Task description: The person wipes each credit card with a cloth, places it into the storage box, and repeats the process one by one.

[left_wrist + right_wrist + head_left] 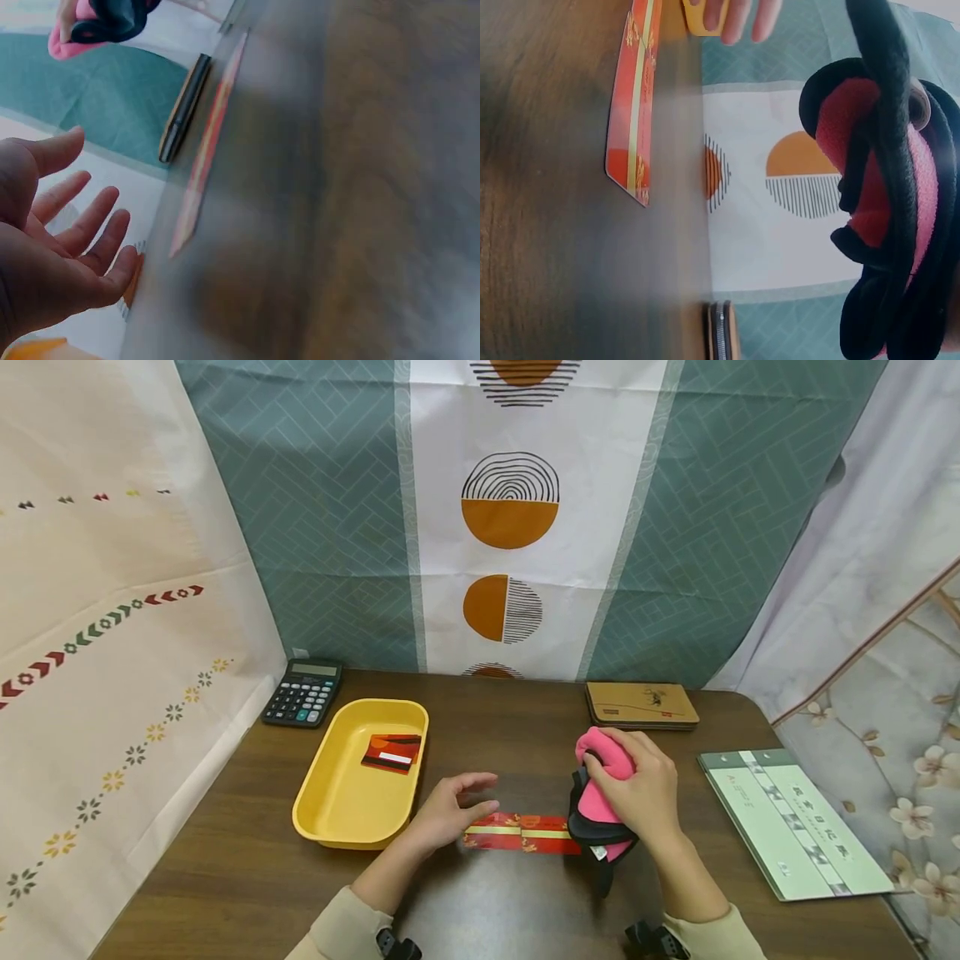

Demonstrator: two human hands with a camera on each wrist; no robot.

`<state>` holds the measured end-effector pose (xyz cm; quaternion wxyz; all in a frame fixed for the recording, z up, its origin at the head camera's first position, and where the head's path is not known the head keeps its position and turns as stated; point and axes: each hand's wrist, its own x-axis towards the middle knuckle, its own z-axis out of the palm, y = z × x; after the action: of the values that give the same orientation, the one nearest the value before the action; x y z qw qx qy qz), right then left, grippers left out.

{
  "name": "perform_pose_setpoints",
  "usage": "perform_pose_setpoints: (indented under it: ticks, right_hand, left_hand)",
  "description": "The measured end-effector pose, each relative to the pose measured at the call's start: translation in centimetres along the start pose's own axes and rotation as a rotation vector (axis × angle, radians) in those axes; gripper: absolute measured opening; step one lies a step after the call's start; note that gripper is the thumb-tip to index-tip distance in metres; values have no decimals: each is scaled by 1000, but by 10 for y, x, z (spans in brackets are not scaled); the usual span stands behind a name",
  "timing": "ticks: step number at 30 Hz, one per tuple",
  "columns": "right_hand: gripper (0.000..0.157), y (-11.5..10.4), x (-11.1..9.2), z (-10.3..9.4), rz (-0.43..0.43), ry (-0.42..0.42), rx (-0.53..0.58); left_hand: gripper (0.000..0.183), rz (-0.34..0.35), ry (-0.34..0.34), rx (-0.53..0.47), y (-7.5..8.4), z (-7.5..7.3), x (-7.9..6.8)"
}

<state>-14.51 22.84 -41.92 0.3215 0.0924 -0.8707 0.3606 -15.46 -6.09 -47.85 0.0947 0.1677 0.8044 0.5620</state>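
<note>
My right hand [637, 781] grips a soft, folded pink-and-black cloth item [600, 810] above the table, thumb on one side and fingers on the other. Black edging, a dark strap and a small white tag show on it; its exact kind I cannot tell. Below and left of it lies a long flat red strip [517, 833] with a gold band, its right end overlapped by the cloth item in the head view. At the strip's left end hovers my left hand [446, 814]. In the left wrist view, that hand [67, 247] has spread, loosely bent fingers and holds nothing.
A yellow tray [303, 814] with a red-and-black card [392, 753] inside stands left of my left hand. Behind it is a calculator [302, 693]. A tan wallet [642, 704] lies at the back right, and a pale green notebook [772, 827] along the right edge.
</note>
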Motion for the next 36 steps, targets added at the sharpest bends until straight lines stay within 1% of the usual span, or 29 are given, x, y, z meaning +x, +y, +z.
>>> perform_pose_setpoints:
  ticks: [6,10,14,20,23,26,30,36]
  right_hand:
    - [46,4,0,2,-5,-7,15]
    - [46,5,1,1,-17,-9,27]
    - [46,6,1,0,-19,-17,38]
    - [45,8,1,-1,-21,-33,59]
    - [45,9,0,-2,-22,-34,60]
    - [45,10,0,-3,-16,-36,58]
    - [45,10,-1,-4,8,-46,71]
    - [45,10,0,-5,23,-51,86]
  left_hand:
    - [44,-47,29,56,-17,-1,-4]
    - [47,-38,46,68,-25,-2,-5]
    - [53,-6,36,106,-29,-2,-5]
    - [60,38,14,200,-34,-3,-7]
    - [65,68,3,234,-35,-5,-8]
    - [65,106,-1,273,-37,-5,-8]
    - [60,139,10,318,-38,-5,-8]
    - [52,163,64,327,-39,-1,-9]
